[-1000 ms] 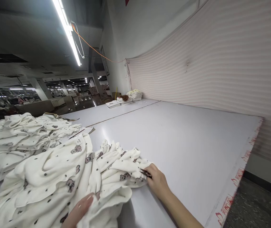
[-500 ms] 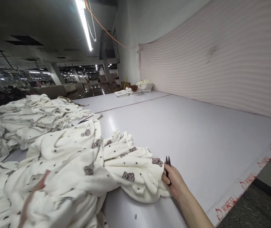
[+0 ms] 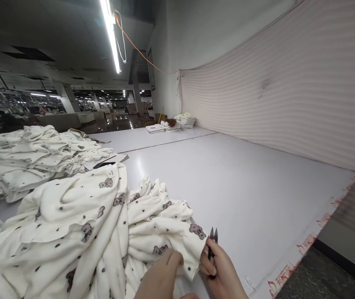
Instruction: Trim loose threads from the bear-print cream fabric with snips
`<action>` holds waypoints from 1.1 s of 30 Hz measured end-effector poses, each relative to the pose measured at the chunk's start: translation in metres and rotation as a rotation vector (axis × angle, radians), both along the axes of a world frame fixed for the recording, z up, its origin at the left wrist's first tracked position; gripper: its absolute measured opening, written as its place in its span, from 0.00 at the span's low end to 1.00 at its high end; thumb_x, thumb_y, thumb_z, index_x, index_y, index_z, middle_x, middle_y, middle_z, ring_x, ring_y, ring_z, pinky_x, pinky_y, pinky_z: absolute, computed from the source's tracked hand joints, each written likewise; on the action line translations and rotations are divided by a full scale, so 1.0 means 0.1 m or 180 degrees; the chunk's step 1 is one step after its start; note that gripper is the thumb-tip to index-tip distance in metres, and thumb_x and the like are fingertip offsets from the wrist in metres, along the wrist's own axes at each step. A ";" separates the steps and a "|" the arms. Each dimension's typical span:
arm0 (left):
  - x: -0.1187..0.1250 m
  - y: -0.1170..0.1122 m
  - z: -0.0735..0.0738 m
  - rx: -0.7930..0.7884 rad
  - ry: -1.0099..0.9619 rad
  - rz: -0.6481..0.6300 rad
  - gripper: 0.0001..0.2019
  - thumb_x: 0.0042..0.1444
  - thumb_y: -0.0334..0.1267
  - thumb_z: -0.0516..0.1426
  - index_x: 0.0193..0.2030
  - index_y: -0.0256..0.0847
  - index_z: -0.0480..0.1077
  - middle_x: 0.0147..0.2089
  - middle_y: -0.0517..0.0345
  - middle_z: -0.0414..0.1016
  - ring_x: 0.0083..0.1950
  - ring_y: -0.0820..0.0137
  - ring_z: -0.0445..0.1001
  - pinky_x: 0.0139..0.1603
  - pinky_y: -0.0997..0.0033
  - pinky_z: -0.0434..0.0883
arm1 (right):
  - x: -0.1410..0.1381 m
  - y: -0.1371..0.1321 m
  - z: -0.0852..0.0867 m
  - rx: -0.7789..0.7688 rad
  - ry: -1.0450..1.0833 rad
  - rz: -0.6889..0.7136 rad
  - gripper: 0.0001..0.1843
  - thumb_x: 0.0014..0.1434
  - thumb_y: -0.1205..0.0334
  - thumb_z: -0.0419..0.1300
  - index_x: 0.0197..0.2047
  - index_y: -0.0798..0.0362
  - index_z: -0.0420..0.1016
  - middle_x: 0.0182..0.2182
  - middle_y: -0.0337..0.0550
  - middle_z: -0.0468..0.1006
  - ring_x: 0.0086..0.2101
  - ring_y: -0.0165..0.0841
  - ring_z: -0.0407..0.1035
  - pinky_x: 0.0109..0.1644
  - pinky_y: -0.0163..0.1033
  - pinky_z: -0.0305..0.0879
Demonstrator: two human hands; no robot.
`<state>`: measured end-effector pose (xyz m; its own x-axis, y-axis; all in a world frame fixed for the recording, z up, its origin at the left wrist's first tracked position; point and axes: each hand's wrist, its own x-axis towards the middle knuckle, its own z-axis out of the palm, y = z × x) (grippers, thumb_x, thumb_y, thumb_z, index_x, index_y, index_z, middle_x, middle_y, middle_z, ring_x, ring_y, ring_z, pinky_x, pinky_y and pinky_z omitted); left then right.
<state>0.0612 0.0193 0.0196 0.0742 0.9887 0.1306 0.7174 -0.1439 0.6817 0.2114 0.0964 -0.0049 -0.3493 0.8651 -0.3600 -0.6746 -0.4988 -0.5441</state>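
Down at the bottom edge, both hands meet on one corner of the white printed garment [image 3: 108, 232], a cream fleece piece with small bear and heart marks that spills in folds over the near left of the table [image 3: 242, 187]. The left hand [image 3: 161, 278] lies over the cloth with its fingers curled onto the hem; its wrist and most of the palm are cut off by the frame. The right hand [image 3: 222, 272] sits just beside it, pinching the same corner between thumb and fingers while it also grips a pair of thread snips [image 3: 212, 243], whose two dark points stick up past the knuckles. The handle end of the snips is hidden inside the fist, and whether the blades are parted or pressed together is hard to make out. The garment's lower folds run out of view at the left and bottom.

Farther left, a second heap of the same printed cloth [image 3: 24, 162] rests on the table, part of it cut off by the left edge. Between the two heaps something dark and flat [image 3: 104, 165] peeks out; it is too covered to tell what it is. A pale striped fabric wall [image 3: 289, 91] runs along the right. At the far end of the table sit small folded stacks [image 3: 177, 123], too distant to read, under a long ceiling light [image 3: 110, 33]
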 end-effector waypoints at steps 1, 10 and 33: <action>0.06 0.08 -0.02 0.0231 0.0114 0.0030 0.20 0.40 0.34 0.68 0.42 0.39 0.70 0.42 0.52 0.72 0.41 0.58 0.73 0.41 0.60 0.73 | -0.01 -0.04 0.00 -0.0033 0.0046 -0.0005 0.22 0.47 0.49 0.67 0.17 0.52 0.64 0.04 0.24 0.54 0.09 0.16 0.39 0.14 0.28 0.37; 0.21 0.21 -0.36 0.1518 0.0210 -0.0009 0.20 0.48 0.28 0.57 0.50 0.40 0.63 0.50 0.46 0.63 0.50 0.55 0.66 0.49 0.55 0.71 | 0.06 -0.09 0.05 -0.0137 0.0112 -0.0128 0.23 0.38 0.47 0.72 0.17 0.53 0.65 0.04 0.22 0.56 0.09 0.15 0.38 0.13 0.27 0.36; 0.05 0.16 -0.10 0.1969 -0.0051 -0.0008 0.12 0.57 0.21 0.48 0.39 0.43 0.63 0.41 0.54 0.67 0.43 0.66 0.69 0.44 0.69 0.68 | 0.47 -0.39 0.28 0.2801 -0.3754 -0.0199 0.11 0.56 0.53 0.59 0.41 0.44 0.78 0.33 0.39 0.76 0.33 0.35 0.73 0.35 0.32 0.64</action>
